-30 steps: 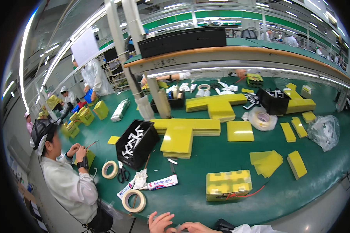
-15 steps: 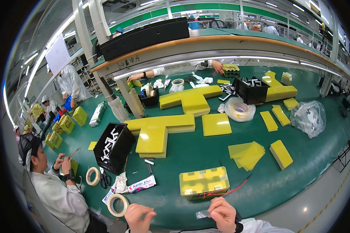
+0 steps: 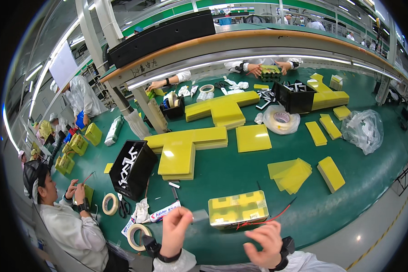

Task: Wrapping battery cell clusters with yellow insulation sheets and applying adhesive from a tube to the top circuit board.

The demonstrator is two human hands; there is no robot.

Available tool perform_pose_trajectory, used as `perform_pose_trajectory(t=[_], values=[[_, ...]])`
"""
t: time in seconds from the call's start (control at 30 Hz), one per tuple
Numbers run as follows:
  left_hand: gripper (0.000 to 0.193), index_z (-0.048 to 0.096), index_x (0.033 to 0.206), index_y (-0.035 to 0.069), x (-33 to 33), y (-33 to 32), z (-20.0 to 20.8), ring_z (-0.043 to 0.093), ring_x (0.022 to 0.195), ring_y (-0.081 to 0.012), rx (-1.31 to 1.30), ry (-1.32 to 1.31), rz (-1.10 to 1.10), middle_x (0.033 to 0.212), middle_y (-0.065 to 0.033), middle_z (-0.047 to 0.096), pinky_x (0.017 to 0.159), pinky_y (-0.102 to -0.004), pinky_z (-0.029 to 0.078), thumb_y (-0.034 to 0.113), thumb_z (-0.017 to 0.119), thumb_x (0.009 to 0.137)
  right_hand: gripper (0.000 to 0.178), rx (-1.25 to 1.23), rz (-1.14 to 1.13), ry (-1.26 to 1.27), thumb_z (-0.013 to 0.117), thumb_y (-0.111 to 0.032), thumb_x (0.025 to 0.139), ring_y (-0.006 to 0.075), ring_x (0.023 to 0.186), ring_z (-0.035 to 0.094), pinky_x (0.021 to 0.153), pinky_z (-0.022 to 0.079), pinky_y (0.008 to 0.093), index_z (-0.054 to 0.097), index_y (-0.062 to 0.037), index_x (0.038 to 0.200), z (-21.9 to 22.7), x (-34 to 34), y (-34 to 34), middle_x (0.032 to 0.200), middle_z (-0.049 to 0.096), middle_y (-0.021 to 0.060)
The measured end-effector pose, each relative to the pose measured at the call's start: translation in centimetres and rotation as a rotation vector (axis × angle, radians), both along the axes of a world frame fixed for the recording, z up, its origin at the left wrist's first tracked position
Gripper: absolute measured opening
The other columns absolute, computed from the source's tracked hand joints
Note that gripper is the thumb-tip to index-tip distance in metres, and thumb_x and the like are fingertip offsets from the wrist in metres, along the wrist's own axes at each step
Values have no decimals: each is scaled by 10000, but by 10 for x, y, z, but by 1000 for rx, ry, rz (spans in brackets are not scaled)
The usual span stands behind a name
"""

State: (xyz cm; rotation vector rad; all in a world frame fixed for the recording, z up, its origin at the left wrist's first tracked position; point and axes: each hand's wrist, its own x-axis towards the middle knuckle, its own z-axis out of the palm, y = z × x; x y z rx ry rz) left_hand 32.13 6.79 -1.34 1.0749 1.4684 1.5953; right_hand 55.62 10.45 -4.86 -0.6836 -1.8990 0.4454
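Observation:
My left hand (image 3: 176,230) pinches a small clear strip (image 3: 199,216), which looks like tape, just left of a yellow-topped battery pack (image 3: 238,209). The pack lies on the green table with clear material over its top, and red wires (image 3: 276,216) curve out from its front to the right. My right hand (image 3: 264,245) is in front of the pack, fingers apart and nothing in them. Behind the left hand lies a white tube (image 3: 165,212), partly hidden by it. A tape roll (image 3: 138,236) rests close to my left wrist.
Stacked yellow sheets (image 3: 177,158) and fanned sheets (image 3: 291,176) lie beyond the pack. A black bin (image 3: 132,171) of white pieces stands left, near scissors (image 3: 123,207). A co-worker (image 3: 75,226) works at the left. An overhead shelf (image 3: 258,45) crosses the far side.
The clear strip has passed from my right hand to my left, which has risen toward the pack. My right hand has opened. Across the table, a second co-worker's hand has appeared at another pack.

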Motion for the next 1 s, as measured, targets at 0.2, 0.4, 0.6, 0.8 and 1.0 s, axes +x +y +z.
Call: perform_pose_trajectory(t=[0.2, 0.4, 0.6, 0.8, 1.0], values=[[148, 575, 738, 36, -3, 29, -29, 499, 706, -38, -98, -170, -63, 743, 29, 582, 657, -198, 375, 64, 652, 862, 182, -130, -1, 239, 666, -64, 719, 241, 743, 573, 820, 393, 414, 620, -25, 891, -9, 14, 13, 816, 632, 93], [177, 575, 700, 46, 1, 31, -41, 504, 695, -42, -120, -199, -21, 721, 25, 588, 661, -201, 387, 55, 669, 850, 166, -195, 21, 223, 660, -32, 716, 241, 737, 584, 826, 393, 404, 623, -21, 877, -15, 18, 12, 793, 632, 92], [193, 564, 691, 43, 10, 30, -46, 499, 676, -43, -109, -204, 34, 708, 23, 583, 650, -196, 382, 64, 678, 845, 157, -223, 53, 215, 663, -26, 710, 233, 725, 591, 828, 392, 403, 628, -23, 863, -20, 17, 12, 784, 633, 89], [191, 570, 707, 44, 15, 28, -48, 481, 651, -34, -56, -236, 139, 684, 30, 563, 612, -194, 360, 99, 680, 852, 225, -88, 84, 57, 678, -89, 726, 236, 826, 588, 857, 382, 416, 654, -51, 946, -7, 15, 18, 894, 637, 72], [175, 579, 720, 40, 18, 31, -53, 472, 637, -25, -31, -235, 132, 677, 38, 551, 593, -186, 350, 94, 670, 860, 369, 105, 73, -355, 666, -258, 806, 224, 1155, 522, 973, 275, 538, 632, -123, 1148, 20, -36, 32, 1185, 601, 15]])
